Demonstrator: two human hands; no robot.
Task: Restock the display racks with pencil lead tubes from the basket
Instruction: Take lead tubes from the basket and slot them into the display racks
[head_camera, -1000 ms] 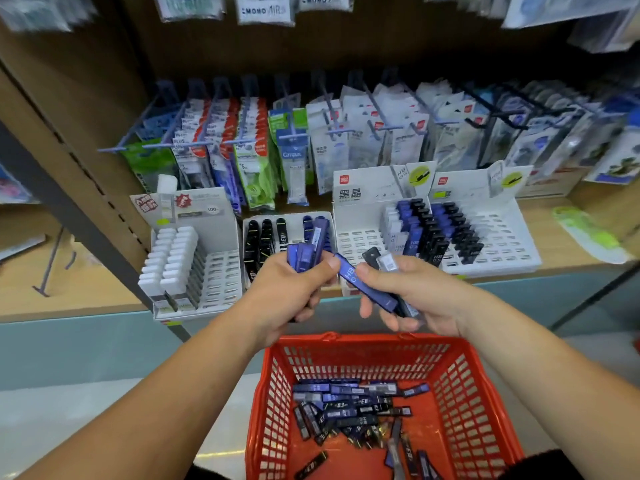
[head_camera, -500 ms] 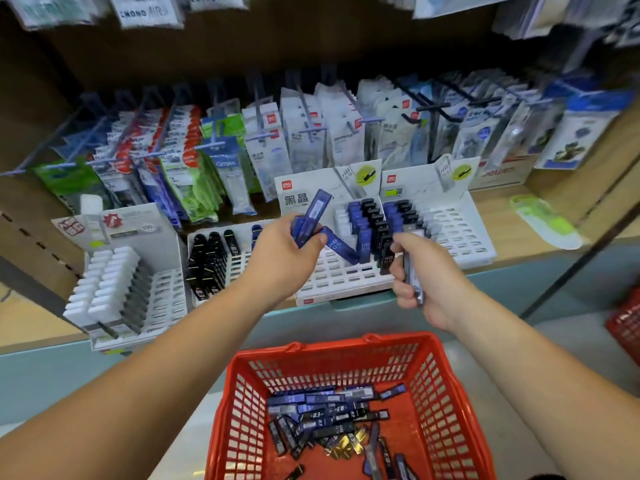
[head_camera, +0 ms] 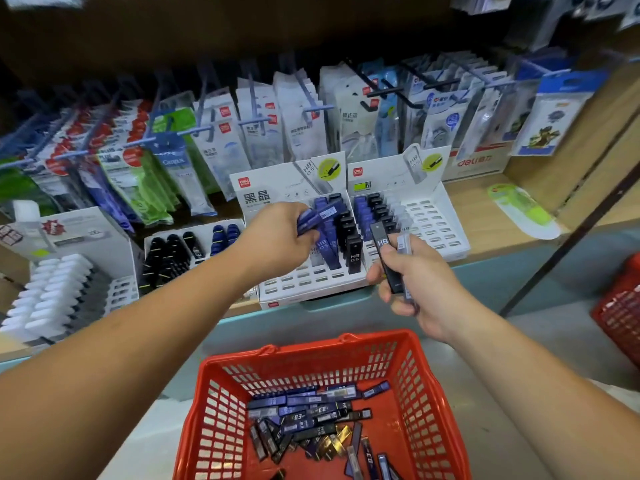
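Observation:
My left hand (head_camera: 280, 237) grips a bunch of blue lead tubes (head_camera: 313, 216) over the middle white slotted rack (head_camera: 311, 282), which holds rows of blue and black tubes. My right hand (head_camera: 412, 282) holds a black HB tube (head_camera: 386, 254) and a clear tube (head_camera: 404, 247) upright in front of the racks. To the right stands a second white rack (head_camera: 433, 223), partly filled. Below, the red basket (head_camera: 242, 362) holds several loose blue, black and gold tubes (head_camera: 311, 420).
A white eraser rack (head_camera: 62, 296) and a rack of black and blue tubes (head_camera: 180, 254) stand at the left. Hanging packets on pegs (head_camera: 263, 133) fill the shelf back. Another red basket (head_camera: 620, 306) sits at the right edge, and a green packet (head_camera: 519, 209) lies on the shelf.
My left hand has carried the blue tubes right and down onto the middle rack. My right hand has turned its tubes upright beside the rack. The camera has moved closer to the shelf.

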